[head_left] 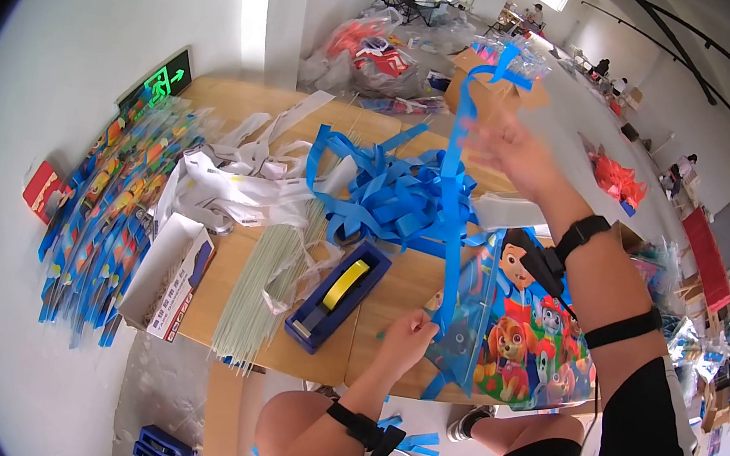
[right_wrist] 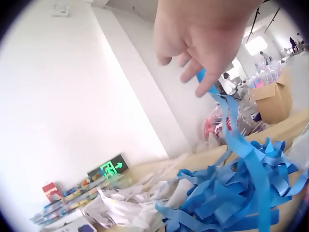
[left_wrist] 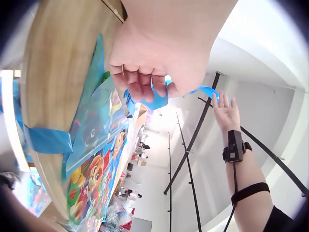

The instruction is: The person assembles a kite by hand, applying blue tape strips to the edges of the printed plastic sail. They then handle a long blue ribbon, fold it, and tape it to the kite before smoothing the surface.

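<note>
My left hand [head_left: 409, 339] is low over the table's near edge, its fingers curled round the lower end of a blue ribbon strip [head_left: 450, 240]. In the left wrist view, a bit of blue ribbon [left_wrist: 155, 100] pokes out past those curled fingers. The strip runs up to my raised right hand [head_left: 513, 156], blurred in the head view. In the left wrist view the right hand [left_wrist: 226, 113] has straight fingers, with ribbon behind them. A tangled heap of blue ribbon [right_wrist: 217, 193] lies below it. A clear bag printed with cartoon dogs [head_left: 517, 343] lies right of my left hand.
Left of my left hand stands a blue tape dispenser [head_left: 315, 314] with a yellow roll. Beyond it lie pale thin sticks [head_left: 257, 297], white strips [head_left: 231, 186] and an open carton [head_left: 143, 281]. Colourful wrapped sticks [head_left: 104, 229] lean by the wall.
</note>
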{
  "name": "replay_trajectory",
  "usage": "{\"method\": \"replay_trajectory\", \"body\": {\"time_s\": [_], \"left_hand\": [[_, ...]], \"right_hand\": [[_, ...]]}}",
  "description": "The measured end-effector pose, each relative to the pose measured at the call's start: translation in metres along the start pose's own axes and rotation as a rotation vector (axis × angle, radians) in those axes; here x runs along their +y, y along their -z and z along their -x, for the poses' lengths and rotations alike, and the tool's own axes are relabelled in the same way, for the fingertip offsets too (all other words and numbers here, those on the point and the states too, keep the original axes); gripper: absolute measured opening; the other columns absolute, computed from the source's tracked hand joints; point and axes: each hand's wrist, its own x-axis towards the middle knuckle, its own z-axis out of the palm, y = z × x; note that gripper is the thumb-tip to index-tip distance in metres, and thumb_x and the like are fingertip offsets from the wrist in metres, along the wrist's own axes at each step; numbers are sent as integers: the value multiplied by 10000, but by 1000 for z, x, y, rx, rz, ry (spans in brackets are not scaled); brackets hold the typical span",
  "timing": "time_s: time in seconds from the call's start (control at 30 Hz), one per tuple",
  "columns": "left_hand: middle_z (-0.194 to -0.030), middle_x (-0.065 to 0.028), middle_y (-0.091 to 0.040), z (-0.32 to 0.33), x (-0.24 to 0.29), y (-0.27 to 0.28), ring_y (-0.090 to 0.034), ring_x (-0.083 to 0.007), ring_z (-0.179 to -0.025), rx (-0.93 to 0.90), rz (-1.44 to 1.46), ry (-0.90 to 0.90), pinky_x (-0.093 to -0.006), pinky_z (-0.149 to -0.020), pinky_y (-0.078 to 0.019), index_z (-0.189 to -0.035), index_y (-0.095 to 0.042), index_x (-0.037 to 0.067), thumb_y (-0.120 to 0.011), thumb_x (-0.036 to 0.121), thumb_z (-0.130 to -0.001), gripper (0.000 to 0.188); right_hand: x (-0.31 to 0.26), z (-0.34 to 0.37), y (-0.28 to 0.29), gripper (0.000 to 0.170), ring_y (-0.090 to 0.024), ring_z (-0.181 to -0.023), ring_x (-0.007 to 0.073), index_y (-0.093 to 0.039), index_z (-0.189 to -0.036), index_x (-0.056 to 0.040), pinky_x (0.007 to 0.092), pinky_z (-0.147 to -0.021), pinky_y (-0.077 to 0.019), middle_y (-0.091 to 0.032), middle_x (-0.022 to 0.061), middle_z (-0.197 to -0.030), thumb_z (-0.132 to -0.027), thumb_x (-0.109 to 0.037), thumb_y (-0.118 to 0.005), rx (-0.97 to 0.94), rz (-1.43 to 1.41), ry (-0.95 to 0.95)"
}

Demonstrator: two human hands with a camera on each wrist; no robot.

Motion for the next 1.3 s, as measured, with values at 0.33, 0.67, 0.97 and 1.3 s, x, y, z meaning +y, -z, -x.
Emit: {"method": "replay_trajectory", "body": {"time_s": [0.33, 0.67, 0.97, 1.3], "left_hand": [[-999, -26, -572, 19, 3, -8, -500, -99, -916, -623, 40, -306, -248, -850, -389, -909, -564, 61, -656, 100, -938, 104], [-1170, -63, -614, 79, 37, -40, -603, -163, -1038, -1185, -459, 15, -309, -858, -463, -1243, -590, 75, -563, 299, -1038, 304], [-1319, -121, -592, 67, 21, -46, -582, -282, -1209, -378, 251, 320, -471, -1053, -432, -1430, -469, 43, -273, 695, -1017, 797], [-1280, -150, -620, 29, 36, -87, -601, -304, -1211, -200, 928, 141, -451, -1055, -498, -1296, -503, -35, -496, 344, -1067, 443]], "right_hand": [[118, 202, 11, 527, -730, -797, 209, -625, -1252, -43, 352, -732, -591, -740, 94, -991, -1021, -502, -509, -118, 117, -915], [47, 234, -23, 388, -696, -811, 185, -605, -1276, -8, 312, -727, -557, -715, 107, -993, -1075, -314, -474, 43, -302, -549], [-125, 332, 16, 282, -676, -599, 126, -657, -1208, -12, 240, -531, -514, -738, 74, -930, -1070, -186, -483, -373, -92, -220], [-84, 515, 61, 271, -692, -611, 154, -646, -1170, 67, 226, -523, -501, -743, 133, -915, -1059, -100, -465, -31, -282, -537]]}}
